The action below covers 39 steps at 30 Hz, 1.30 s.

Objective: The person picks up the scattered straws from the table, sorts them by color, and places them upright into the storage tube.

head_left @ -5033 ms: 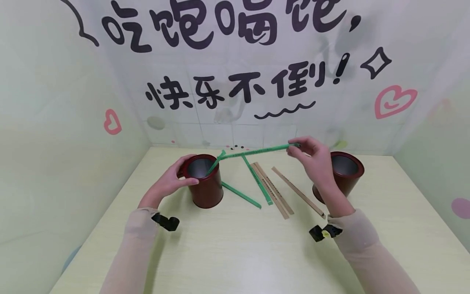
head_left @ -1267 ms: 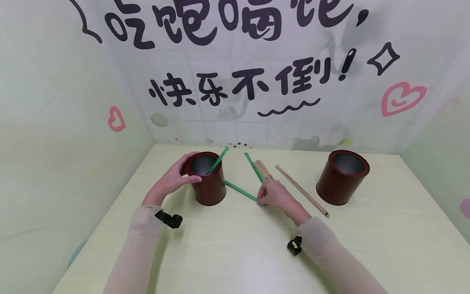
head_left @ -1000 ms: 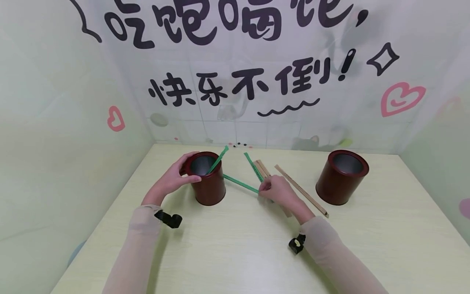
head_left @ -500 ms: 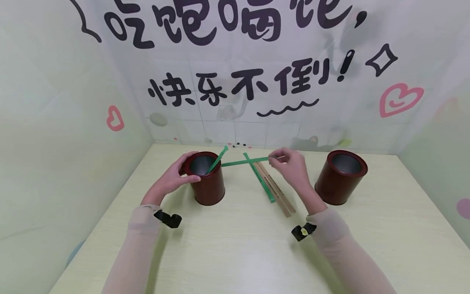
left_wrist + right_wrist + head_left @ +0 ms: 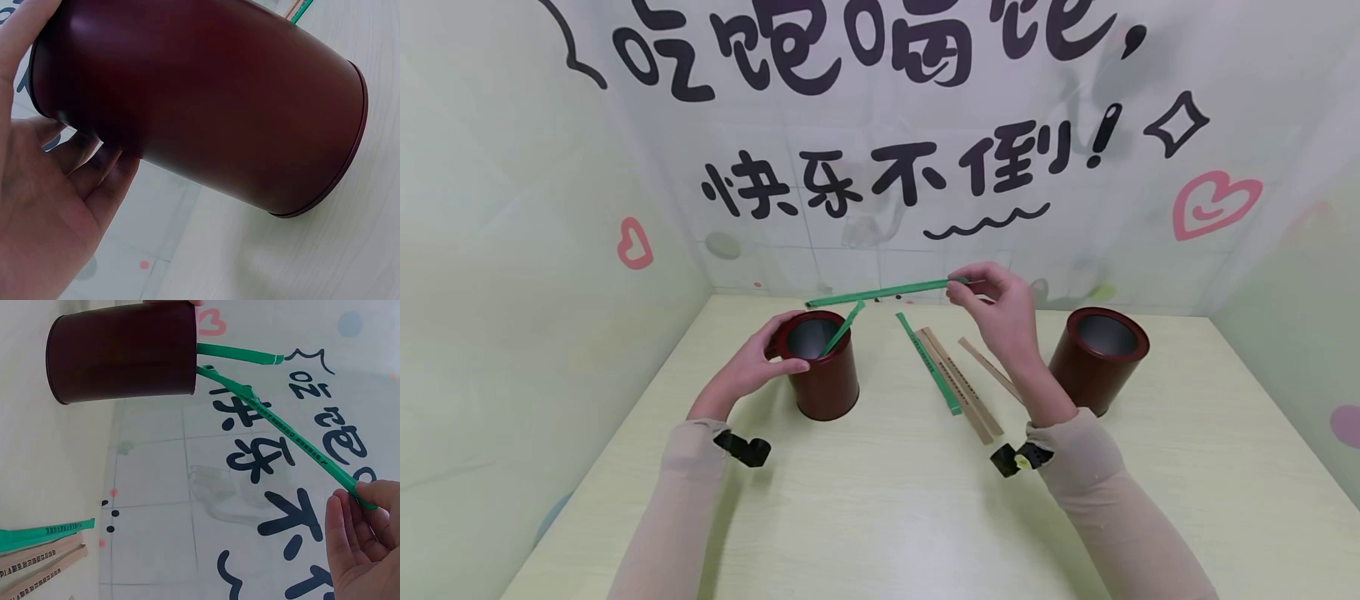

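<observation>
My left hand [image 5: 747, 373] grips a dark red canister [image 5: 826, 385], its fingers round the rim and side; the left wrist view shows the canister [image 5: 206, 100] filling most of the frame. A green wrapped straw [image 5: 846, 328] leans out of its mouth. Above the table, my right hand [image 5: 1000, 308] pinches one end of another green wrapped straw [image 5: 887, 292]. That straw stretches left, its far end overlapping the area behind the rim. From the right wrist, the hand [image 5: 369, 540] holds the printed straw [image 5: 300, 440], which slants toward the canister's mouth.
A second dark red canister [image 5: 1101, 362] stands at the right, partly behind the right forearm. Between the canisters lie a green wrapped straw [image 5: 934, 371], two brown ones [image 5: 958, 383] side by side, and another brown one [image 5: 988, 368] partly covered by the right arm. A printed curtain [image 5: 895, 217] closes off the back.
My right hand has picked a green wrapped straw off the table, raised it and brought it up level over the left canister. The left hand keeps its grip on the canister.
</observation>
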Available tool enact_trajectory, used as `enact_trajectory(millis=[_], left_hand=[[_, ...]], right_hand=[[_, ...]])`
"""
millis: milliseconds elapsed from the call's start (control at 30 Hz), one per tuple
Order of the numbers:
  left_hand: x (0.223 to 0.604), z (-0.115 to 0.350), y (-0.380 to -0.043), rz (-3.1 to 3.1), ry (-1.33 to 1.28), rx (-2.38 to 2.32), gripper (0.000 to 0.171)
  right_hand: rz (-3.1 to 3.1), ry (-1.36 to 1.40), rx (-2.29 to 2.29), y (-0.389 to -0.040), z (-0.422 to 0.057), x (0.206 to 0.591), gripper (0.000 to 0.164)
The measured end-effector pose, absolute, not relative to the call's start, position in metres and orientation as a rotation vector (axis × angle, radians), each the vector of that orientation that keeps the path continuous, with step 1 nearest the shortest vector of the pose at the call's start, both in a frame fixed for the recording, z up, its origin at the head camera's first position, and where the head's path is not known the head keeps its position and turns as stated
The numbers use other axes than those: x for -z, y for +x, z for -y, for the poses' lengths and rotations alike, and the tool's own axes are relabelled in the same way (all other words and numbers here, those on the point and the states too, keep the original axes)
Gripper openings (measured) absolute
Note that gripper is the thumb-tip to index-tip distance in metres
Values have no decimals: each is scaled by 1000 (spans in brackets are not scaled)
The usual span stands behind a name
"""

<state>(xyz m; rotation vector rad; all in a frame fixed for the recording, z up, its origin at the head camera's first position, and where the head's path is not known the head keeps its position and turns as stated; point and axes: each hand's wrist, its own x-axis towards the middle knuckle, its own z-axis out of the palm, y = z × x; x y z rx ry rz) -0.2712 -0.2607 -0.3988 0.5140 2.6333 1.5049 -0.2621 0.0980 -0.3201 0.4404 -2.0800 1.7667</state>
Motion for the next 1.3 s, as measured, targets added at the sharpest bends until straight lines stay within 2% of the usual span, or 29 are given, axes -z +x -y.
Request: enact_trajectory(millis=[667,1300], left_hand=[[400,261,-270,-2637,505,-1504,77],[400,260,-271,-2625,526,-1524,77]], right_hand=[[2220,670,-1805,-248,-67,320,23],[2369,555,-1729,-250,-87,354,23]])
